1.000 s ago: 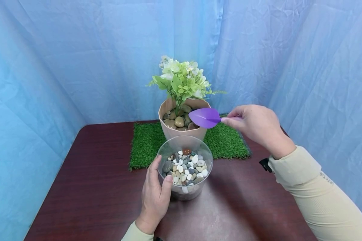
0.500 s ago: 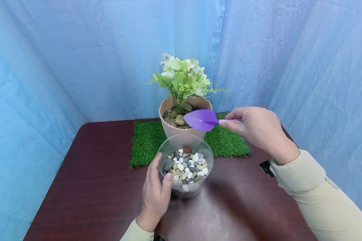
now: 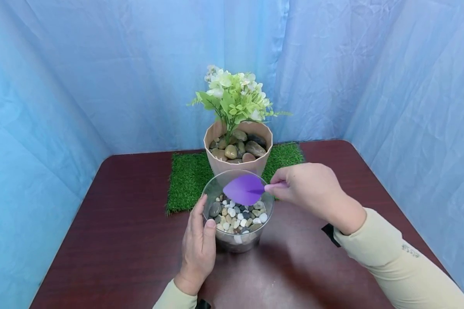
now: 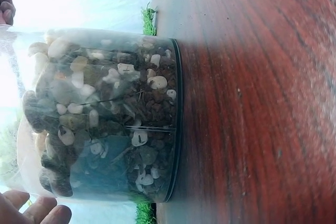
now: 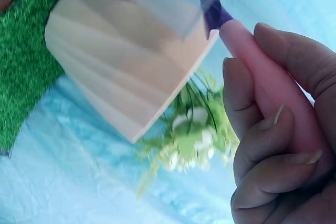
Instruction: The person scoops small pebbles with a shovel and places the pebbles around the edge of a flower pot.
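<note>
My right hand grips a small trowel by its pink handle. The trowel's purple blade is tilted over the back part of a clear plastic container, with no stones showing on it. Small white, grey and tan pebbles lie inside that container; the blade hides some of them. My left hand rests against the container's left side, fingers fairly straight along the wall and thumb at the front. In the left wrist view, fingertips of this hand show beside the container.
Just behind the container stands a beige pot with large stones and a plant with white flowers. A green turf mat lies beneath the pot. Blue curtains surround the dark red-brown table.
My right hand has brought the trowel down and left, from over the pot's front right rim to above the pebble container. My left hand has stayed at the container.
</note>
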`<state>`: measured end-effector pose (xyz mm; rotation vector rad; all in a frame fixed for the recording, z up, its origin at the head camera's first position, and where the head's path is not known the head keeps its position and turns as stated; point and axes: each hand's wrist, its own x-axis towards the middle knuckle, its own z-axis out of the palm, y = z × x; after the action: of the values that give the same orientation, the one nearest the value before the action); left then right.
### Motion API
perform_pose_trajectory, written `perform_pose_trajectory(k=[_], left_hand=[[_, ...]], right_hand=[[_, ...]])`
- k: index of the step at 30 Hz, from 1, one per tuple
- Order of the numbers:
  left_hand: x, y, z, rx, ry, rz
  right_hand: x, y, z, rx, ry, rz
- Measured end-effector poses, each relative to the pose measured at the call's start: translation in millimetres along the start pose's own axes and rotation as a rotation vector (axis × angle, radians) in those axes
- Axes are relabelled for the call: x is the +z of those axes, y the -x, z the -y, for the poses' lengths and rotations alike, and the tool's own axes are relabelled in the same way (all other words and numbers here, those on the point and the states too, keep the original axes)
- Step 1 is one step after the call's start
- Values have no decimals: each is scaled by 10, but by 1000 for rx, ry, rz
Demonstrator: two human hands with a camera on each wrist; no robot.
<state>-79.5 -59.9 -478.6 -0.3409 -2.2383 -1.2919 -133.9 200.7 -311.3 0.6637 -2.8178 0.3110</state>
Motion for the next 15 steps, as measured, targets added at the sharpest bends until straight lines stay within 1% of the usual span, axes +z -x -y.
perform_pose_trajectory(k=[3,8,15], left_hand=[[2,-10,2,5,6,-2],[6,-19,12,14,17,-10],[8,-17,22,23,14,-18]], right_hand=[[90,2,45,-29,30,-10],[186,-9,103,-64,52,-8],[241,-39,153,-65,55,-1]])
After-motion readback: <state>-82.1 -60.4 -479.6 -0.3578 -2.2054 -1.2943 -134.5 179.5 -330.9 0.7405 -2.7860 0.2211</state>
